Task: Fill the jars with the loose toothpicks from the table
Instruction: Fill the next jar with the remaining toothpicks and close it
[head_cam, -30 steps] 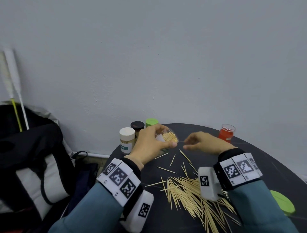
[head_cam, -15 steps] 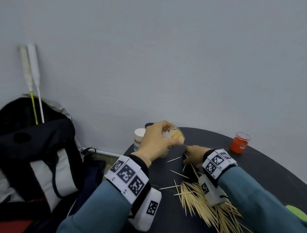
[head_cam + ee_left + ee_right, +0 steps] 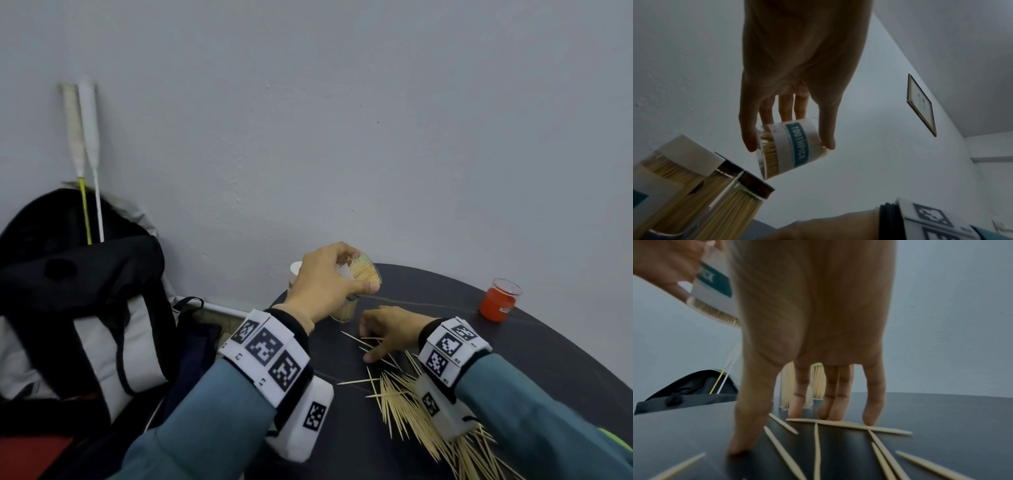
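The left hand (image 3: 323,284) holds an open toothpick jar (image 3: 363,274) in the air above the far left part of the dark round table (image 3: 445,308), thumb on one side and fingers curled round the other, the jar tipped so its mouth faces to the right; it is packed with toothpicks and its white label reads "TOOTHPICK" on a teal band (image 3: 798,145). The right hand (image 3: 388,330) is down on the tabletop just below the jar, its fingers (image 3: 872,402) spread and nearly straight, tips touching the surface among a few scattered toothpicks (image 3: 849,426), gripping nothing that can be seen. Nearer the person, under the right wrist, lies the big heap of loose toothpicks (image 3: 411,411). Behind the left hand stand filled jars: one with a white lid (image 3: 692,154) and two with dark lids (image 3: 756,185). A small orange-red container (image 3: 498,301) sits well apart at the far right of the table. A black and grey backpack (image 3: 78,308) leans by the wall on the left.
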Available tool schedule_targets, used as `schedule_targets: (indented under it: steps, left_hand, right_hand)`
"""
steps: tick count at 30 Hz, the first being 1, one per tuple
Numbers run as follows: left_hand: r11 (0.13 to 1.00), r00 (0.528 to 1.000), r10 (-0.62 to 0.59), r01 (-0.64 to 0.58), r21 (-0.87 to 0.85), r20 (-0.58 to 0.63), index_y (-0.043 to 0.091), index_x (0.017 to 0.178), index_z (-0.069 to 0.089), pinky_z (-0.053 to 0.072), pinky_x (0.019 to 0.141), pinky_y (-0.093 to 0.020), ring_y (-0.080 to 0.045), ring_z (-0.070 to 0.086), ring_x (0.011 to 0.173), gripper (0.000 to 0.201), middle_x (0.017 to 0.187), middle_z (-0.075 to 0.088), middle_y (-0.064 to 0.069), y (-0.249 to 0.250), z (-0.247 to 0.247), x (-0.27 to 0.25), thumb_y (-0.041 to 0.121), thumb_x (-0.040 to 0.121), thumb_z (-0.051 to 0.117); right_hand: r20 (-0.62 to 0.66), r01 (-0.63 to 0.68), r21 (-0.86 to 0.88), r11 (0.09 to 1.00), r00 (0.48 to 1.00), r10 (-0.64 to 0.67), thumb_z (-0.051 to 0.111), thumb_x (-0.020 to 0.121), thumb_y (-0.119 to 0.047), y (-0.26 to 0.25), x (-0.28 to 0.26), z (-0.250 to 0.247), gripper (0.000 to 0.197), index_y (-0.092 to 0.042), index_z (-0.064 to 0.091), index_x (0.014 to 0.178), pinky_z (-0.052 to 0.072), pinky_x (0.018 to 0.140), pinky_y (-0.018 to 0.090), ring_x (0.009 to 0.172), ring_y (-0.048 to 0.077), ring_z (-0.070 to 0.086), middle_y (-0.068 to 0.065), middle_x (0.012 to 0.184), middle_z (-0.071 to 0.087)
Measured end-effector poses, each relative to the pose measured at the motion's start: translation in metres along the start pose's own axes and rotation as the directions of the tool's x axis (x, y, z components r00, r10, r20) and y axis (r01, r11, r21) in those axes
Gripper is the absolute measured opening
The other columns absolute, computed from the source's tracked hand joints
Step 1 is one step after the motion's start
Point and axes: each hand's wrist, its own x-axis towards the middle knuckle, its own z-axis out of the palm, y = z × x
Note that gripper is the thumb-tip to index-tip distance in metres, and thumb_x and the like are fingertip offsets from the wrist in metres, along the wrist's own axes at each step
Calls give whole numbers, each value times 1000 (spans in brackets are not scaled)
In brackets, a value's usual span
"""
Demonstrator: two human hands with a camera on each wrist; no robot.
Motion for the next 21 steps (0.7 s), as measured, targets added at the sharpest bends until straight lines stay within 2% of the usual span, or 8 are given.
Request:
schedule_targets:
  steps: [2, 5, 7, 11, 15, 21]
  left_hand:
    - [1000, 1000, 8, -8, 2, 6, 15, 121, 58, 38, 82, -19, -9, 49, 101, 56, 122, 60, -1, 1, 1, -1, 25, 71, 82]
    - [1000, 1000, 20, -21, 6, 10, 15, 121, 59, 36, 84, -17, -7, 48, 103, 56, 123, 60, -2, 2, 2, -3, 25, 71, 82]
    - [1000, 1000, 22, -22, 5, 14, 15, 121, 59, 36, 86, -17, -7, 49, 104, 56, 124, 60, -2, 3, 2, -3, 26, 70, 82]
    - [1000, 1000, 24, -25, 15, 13, 14, 120, 60, 40, 87, -20, -11, 53, 107, 56, 122, 61, -3, 4, 4, -4, 25, 70, 83]
    - [999, 999, 39, -39, 30, 10, 14, 120, 60, 36, 83, -18, -8, 49, 101, 56, 121, 61, -3, 4, 5, -5, 26, 70, 82]
    - [999, 999, 46, -46, 28, 2, 13, 118, 62, 42, 86, -22, -13, 54, 102, 56, 118, 63, -4, 4, 7, -7, 26, 68, 84]
  right_hand:
    - [-14, 31, -10, 999, 999, -32, 72, 80, -24, 1, -2, 3, 41, -14, 54, 116, 40, 78, 23, 91, 12, 48, 0, 101, 53]
    - [-52, 54, -4, 999, 997, -54, 68, 83, -15, 5, -10, 6, 31, -12, 57, 112, 37, 62, 12, 82, 11, 48, -5, 90, 52]
    - [-69, 57, -13, 998, 996, -58, 66, 84, -12, 9, -16, 8, 26, -12, 59, 109, 35, 58, 7, 81, 10, 50, -5, 89, 54]
    - [-86, 2, -38, 999, 996, -5, 63, 84, -8, 18, -26, 13, 18, -10, 64, 103, 38, 62, 7, 80, 8, 53, -4, 88, 59]
    - [-87, -41, -30, 999, 995, 38, 65, 83, -7, 26, -38, 15, 14, -10, 68, 97, 45, 72, 14, 78, 8, 56, -4, 84, 61]
    - [-47, -78, -36, 996, 996, 77, 59, 83, 0, 32, -61, 17, 19, -8, 68, 98, 48, 78, 20, 77, 10, 55, -3, 82, 61]
